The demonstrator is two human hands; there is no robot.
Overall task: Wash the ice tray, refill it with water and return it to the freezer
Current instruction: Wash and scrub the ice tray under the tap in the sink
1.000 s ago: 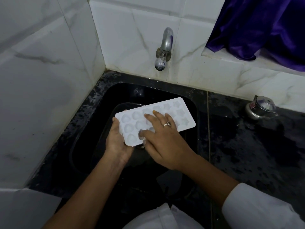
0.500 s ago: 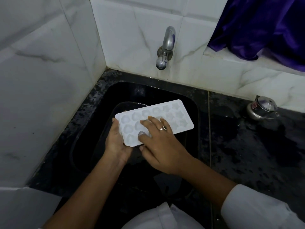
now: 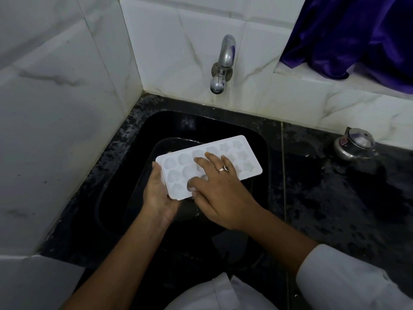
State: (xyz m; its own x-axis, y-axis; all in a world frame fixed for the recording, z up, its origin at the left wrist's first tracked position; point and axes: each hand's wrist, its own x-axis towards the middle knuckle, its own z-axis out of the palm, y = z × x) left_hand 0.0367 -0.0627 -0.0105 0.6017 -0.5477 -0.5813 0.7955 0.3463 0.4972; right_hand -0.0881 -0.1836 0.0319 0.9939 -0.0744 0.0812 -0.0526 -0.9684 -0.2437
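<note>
A white ice tray (image 3: pixel 243 153) with shell- and star-shaped cells is held level over the black sink (image 3: pixel 257 135). My left hand (image 3: pixel 158 193) grips the tray's near-left end from the side and below. My right hand (image 3: pixel 221 189), with a ring on one finger, lies flat on top of the tray, its fingers spread over the middle cells and its thumb on a front cell. The steel tap (image 3: pixel 222 68) juts from the tiled wall above the sink; no water runs from it.
A dark round vessel (image 3: pixel 161 148) sits in the sink under the tray. A small steel lidded pot (image 3: pixel 355 143) stands on the wet black counter (image 3: pixel 335 198) at the right. Purple cloth (image 3: pixel 357 34) hangs over the ledge, top right. White tiled walls close the left and back.
My right hand has slid over the tray's cells, first toward the near-left end, then back toward the middle. The left hand keeps its grip and the tray stays over the sink.
</note>
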